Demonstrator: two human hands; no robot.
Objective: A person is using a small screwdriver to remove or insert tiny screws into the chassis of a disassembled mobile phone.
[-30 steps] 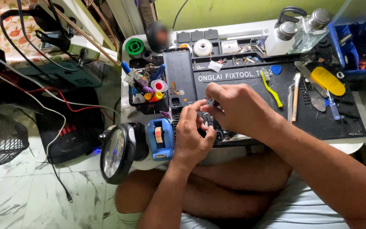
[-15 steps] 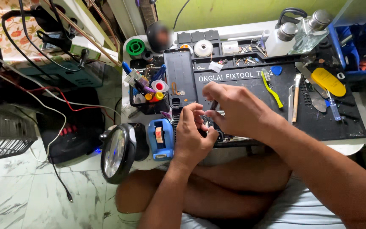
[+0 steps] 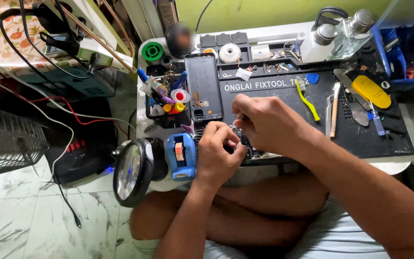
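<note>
A person sits cross-legged at a low white table (image 3: 398,165) covered by one black work mat (image 3: 283,96). Both hands meet at the mat's near edge. The left hand (image 3: 215,153) curls its fingers around one small dark device (image 3: 243,144), pinching it from the left. The right hand (image 3: 267,122) closes over the same device from above and right, fingertips pressed together on it; whether they hold a tool cannot be told. Most of the device is hidden under the hands.

Just beyond the grip, slightly left, lies one dark phone (image 3: 203,87), flat on the mat. Left of the grip stands one blue tape dispenser (image 3: 180,154), and further left one round magnifying glass (image 3: 131,170) on a black stand. Right of the grip, well apart, lie one yellow-handled brush (image 3: 307,100), one thin wooden-handled tool (image 3: 334,109) and one yellow flat pry tool (image 3: 372,91). Beyond those stand two clear bottles (image 3: 346,36) with metal caps. Far beyond the grip sit one green solder spool (image 3: 152,51) and one white reel (image 3: 229,52).
</note>
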